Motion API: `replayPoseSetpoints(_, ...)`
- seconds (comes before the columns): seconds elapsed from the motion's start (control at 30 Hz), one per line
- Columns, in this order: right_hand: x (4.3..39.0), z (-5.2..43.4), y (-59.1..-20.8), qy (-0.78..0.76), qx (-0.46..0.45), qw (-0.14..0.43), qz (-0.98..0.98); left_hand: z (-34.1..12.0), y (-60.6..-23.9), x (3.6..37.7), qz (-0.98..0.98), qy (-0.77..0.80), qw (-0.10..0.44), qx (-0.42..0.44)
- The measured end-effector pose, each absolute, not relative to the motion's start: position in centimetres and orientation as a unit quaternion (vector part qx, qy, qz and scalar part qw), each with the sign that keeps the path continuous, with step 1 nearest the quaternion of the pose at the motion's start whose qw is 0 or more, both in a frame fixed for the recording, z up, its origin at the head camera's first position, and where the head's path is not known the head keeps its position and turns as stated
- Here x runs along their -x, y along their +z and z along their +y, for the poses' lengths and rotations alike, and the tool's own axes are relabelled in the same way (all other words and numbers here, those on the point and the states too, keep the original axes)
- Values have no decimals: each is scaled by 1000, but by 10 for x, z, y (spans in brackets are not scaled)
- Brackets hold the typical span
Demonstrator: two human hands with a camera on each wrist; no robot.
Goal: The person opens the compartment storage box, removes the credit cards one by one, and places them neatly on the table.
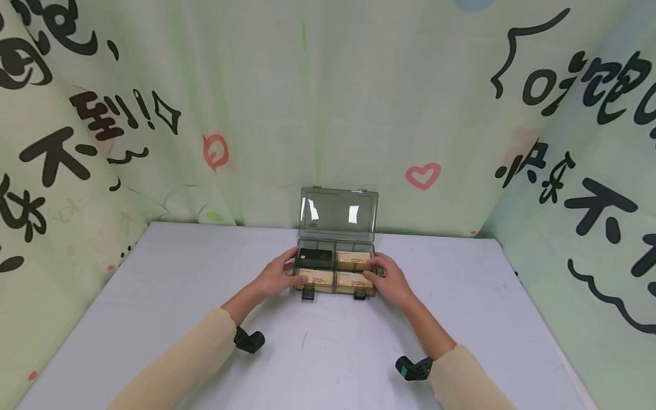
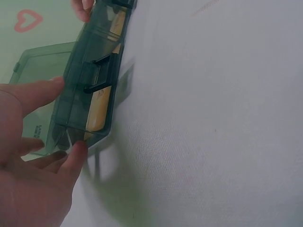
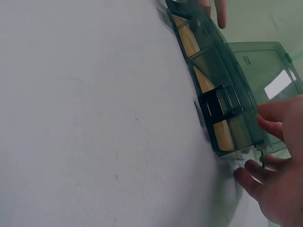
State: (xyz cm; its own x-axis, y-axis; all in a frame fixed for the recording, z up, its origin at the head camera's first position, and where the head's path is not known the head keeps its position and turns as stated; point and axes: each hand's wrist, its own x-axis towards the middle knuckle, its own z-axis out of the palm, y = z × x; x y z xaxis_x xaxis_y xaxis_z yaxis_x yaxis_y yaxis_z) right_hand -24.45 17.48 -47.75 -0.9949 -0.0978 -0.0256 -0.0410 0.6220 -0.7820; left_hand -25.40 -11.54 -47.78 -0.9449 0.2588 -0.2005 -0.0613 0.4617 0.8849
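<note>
A clear grey-green plastic compartment box [image 2: 78, 94] is on the table, its hinged lid [image 1: 338, 213] raised at the back. Inside, a black block-shaped item [image 1: 315, 258] fills the back left compartment. Small tan packets lie in the others: back right [image 1: 352, 259], front left [image 1: 315, 279] and front right [image 1: 353, 281]. My left hand [image 1: 275, 277] grips the box's left end, thumb over the rim and fingers against the side wall. At the opposite end, my right hand [image 1: 392, 280] holds the box likewise. Part of the right fingers is hidden behind the wall in the head view.
Two dark latches, left [image 1: 308, 294] and right [image 1: 360, 294], hang down at the box's front. The white-covered table [image 1: 205, 256] spreads around it. A printed curtain [image 1: 266, 114] stands behind the table and along both sides. Black wrist devices [image 1: 249, 340] sit at both sleeves.
</note>
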Motion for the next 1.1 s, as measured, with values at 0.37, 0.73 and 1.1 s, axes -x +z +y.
replayPoseSetpoints(0.37,245,170,-484,-372,59,64,924,-116,-479,256,853,493,162,-56)
replayPoseSetpoints(0.73,245,168,-486,-341,73,76,934,-114,-474,255,858,482,168,-64)
replayPoseSetpoints(1.1,244,168,-484,-350,92,56,931,-115,-474,256,858,480,171,-66)
